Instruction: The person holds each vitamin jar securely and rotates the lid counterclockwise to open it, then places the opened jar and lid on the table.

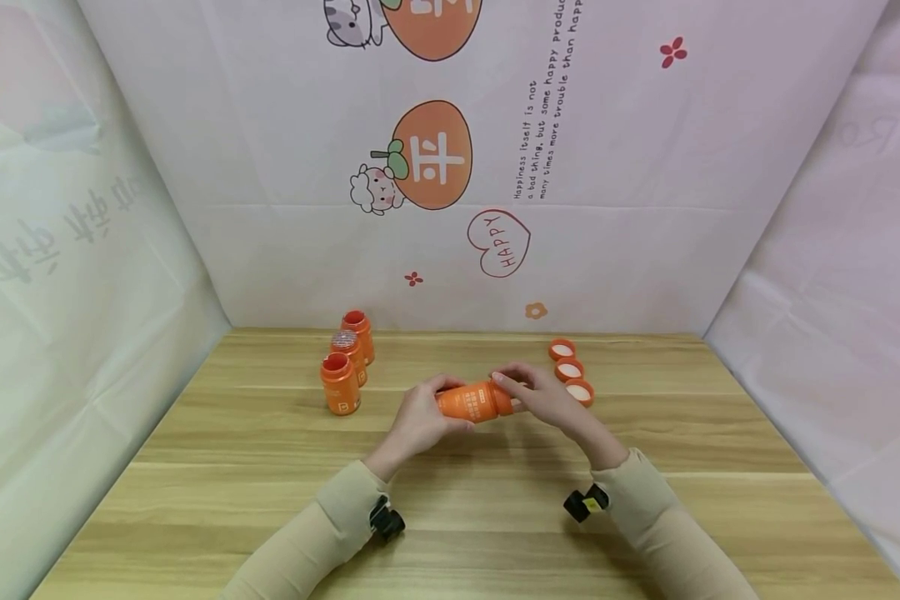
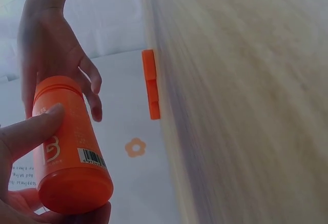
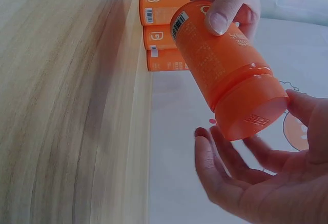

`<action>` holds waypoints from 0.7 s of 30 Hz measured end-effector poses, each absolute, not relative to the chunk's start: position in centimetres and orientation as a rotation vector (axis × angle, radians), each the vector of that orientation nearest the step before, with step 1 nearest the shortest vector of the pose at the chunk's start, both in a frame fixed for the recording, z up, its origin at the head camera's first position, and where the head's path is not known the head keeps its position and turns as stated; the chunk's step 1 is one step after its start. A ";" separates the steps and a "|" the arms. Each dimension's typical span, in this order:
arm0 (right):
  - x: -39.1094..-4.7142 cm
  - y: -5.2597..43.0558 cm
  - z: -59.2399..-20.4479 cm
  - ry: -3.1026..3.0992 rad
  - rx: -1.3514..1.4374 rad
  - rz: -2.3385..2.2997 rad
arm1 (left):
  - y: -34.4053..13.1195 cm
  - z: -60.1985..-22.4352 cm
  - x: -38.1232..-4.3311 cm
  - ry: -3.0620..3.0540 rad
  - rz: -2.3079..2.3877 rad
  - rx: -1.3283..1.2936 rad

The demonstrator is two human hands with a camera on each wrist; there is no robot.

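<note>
An orange bottle point(image 1: 467, 403) with white print and a screw cap on it is held tilted above the table. My left hand point(image 1: 424, 418) grips the bottle's body, its thumb lying along the label in the left wrist view. At the other end, my right hand point(image 1: 543, 394) has thumb and fingers around the orange cap point(image 3: 252, 107). In the right wrist view its thumb touches the cap's rim, and the lower fingers curve loosely beside it. The cap appears seated on the bottle neck. A barcode point(image 2: 91, 156) shows near the bottle's base.
Three orange bottles without caps point(image 1: 341, 385) stand in a row at the back left; silvery foil shows on the middle one. Three orange caps point(image 1: 579, 392) lie with white insides up at the back right. A printed white sheet point(image 1: 607, 208) rises behind the wooden table point(image 1: 495, 533).
</note>
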State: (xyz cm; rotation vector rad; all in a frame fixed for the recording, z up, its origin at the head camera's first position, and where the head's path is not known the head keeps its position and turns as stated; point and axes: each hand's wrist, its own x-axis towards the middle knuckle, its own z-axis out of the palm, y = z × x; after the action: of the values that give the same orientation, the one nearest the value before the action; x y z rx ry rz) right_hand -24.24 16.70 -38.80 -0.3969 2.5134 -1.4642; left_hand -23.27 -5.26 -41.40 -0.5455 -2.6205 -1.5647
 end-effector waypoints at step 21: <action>-24.1 16.7 -38.4 2.471 -0.286 -1.375 | -5.1 -41.3 -23.2 -2.583 -1.571 -0.534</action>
State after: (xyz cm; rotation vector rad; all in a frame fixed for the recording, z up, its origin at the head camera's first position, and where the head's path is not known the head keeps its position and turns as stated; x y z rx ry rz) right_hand -24.06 16.67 -38.42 -0.2858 2.4713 -1.3751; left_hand -23.24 -5.13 -41.27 -0.5336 -2.5826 -1.5714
